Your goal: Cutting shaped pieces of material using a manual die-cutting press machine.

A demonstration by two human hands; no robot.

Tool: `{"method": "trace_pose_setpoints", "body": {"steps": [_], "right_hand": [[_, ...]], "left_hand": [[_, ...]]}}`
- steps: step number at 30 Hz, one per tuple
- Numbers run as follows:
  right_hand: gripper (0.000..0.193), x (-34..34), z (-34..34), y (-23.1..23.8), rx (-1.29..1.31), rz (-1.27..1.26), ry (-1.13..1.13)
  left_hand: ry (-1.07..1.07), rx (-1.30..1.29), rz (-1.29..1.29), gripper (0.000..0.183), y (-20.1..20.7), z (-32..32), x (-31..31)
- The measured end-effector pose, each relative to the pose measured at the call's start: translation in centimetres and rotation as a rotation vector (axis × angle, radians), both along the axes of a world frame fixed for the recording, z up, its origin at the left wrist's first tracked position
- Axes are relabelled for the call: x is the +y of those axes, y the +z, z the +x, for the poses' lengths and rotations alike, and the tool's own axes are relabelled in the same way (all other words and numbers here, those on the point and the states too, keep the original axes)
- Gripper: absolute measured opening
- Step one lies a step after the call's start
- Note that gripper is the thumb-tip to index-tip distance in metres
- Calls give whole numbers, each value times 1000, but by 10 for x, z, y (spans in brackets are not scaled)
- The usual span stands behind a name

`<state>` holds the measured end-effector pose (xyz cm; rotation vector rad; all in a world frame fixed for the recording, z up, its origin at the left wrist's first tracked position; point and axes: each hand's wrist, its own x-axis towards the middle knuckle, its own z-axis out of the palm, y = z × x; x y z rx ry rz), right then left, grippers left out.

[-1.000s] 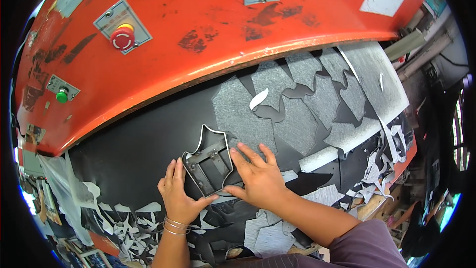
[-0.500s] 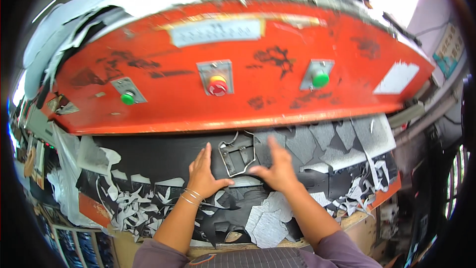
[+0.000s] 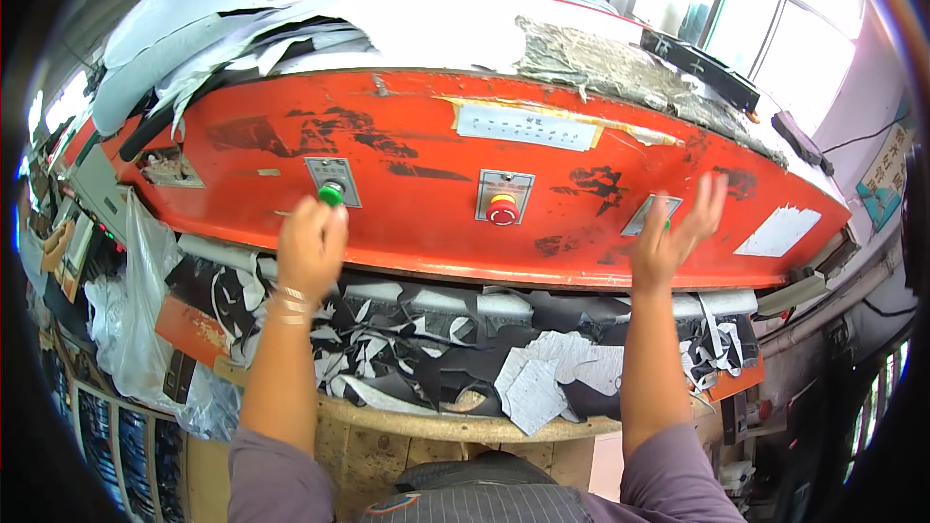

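Note:
My left hand [image 3: 312, 247] is raised at the left green push button [image 3: 330, 195], its fingers curled and touching or just short of it; nothing shows in its grip. At the right green button [image 3: 666, 226], my right hand [image 3: 672, 237] is held up with its fingers spread, covering most of that button. Both buttons sit on the red front panel [image 3: 417, 218] of a press, with a red stop button [image 3: 502, 211] between them. The metal cutting die is out of sight now.
Dark and grey scraps [image 3: 373, 344] litter the bench below the panel, with pale grey cut pieces [image 3: 542, 378] near its wooden front edge [image 3: 387, 419]. White sheets [image 3: 291, 15] lie on top of the press. A clear plastic bag [image 3: 145, 300] hangs at the left.
Both hands have left the metal die on the black sheet and moved up and apart to the two green buttons. The view has tilted upward, and the die has dropped from sight.

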<state>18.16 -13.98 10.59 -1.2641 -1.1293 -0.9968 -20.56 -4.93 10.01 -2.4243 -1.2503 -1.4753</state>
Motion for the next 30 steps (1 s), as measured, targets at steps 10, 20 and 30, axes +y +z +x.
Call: {"method": "trace_pose_setpoints", "body": {"steps": [10,20,30], "right_hand": [[49,-179,-164,-157,-297,-1360,501],[41,-168,-163,-161,-249,-1329,464],[68,40,-115,-105,99,-1238,259]], "left_hand": [[-225,319,-404,17,-155,16,-214],[-199,310,-473,16,-161,27,-205],[-598,96,-1089,24,-98,37,-87]]}}
